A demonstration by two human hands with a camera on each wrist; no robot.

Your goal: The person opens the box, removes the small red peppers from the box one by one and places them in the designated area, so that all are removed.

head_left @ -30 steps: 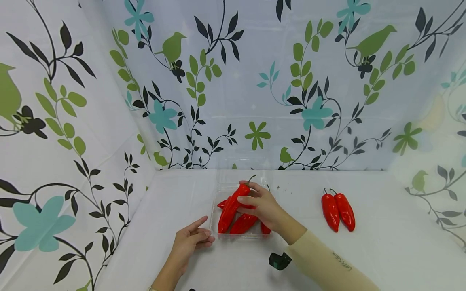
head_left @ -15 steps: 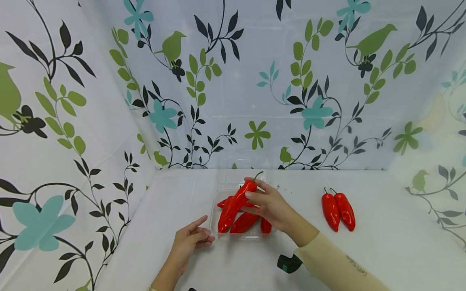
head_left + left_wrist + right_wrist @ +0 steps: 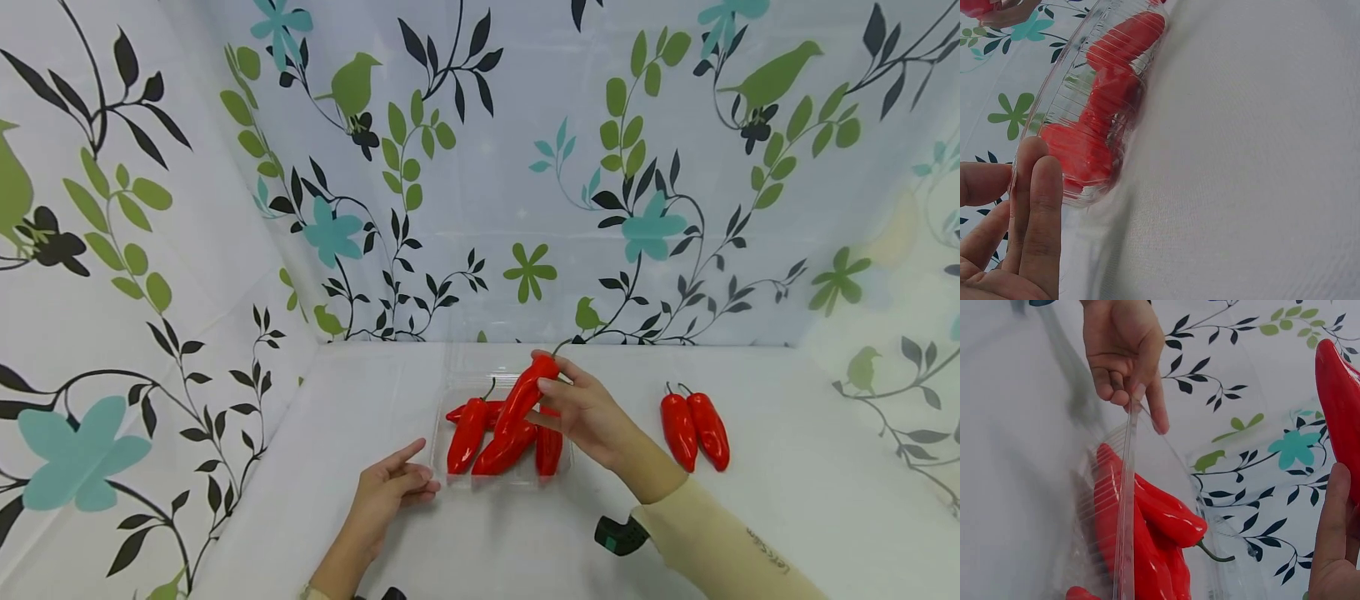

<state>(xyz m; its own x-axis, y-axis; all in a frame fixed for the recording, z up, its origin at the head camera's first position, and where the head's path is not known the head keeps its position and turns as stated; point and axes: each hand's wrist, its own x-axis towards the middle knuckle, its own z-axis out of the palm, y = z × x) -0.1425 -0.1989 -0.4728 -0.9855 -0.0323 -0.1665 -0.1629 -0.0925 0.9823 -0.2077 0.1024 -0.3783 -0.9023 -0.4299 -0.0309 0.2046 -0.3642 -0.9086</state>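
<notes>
My right hand [image 3: 596, 412] grips a red chili pepper [image 3: 522, 390] near its stem end, tilted above a clear plastic container [image 3: 567, 467]. The gripped pepper [image 3: 1335, 403] stands apart from the container in the right wrist view. Several red peppers lie inside, one with its stem showing at the left [image 3: 467, 437]. My left hand [image 3: 390, 487] is at the container's near left corner. In the right wrist view, the left hand [image 3: 1124, 353] pinches the rim between thumb and fingers. The left fingers [image 3: 1044, 212] overlap the rim in the left wrist view.
Two red peppers [image 3: 696, 429] lie side by side on the white table [image 3: 795, 517], right of the container. The container's clear lid stands raised at the back. A patterned curtain [image 3: 517, 167] hangs behind the table and at both sides.
My right hand has drawn the pepper up and to the right, off the left pepper, which now shows with its stem. My left hand has stayed at the container's corner.
</notes>
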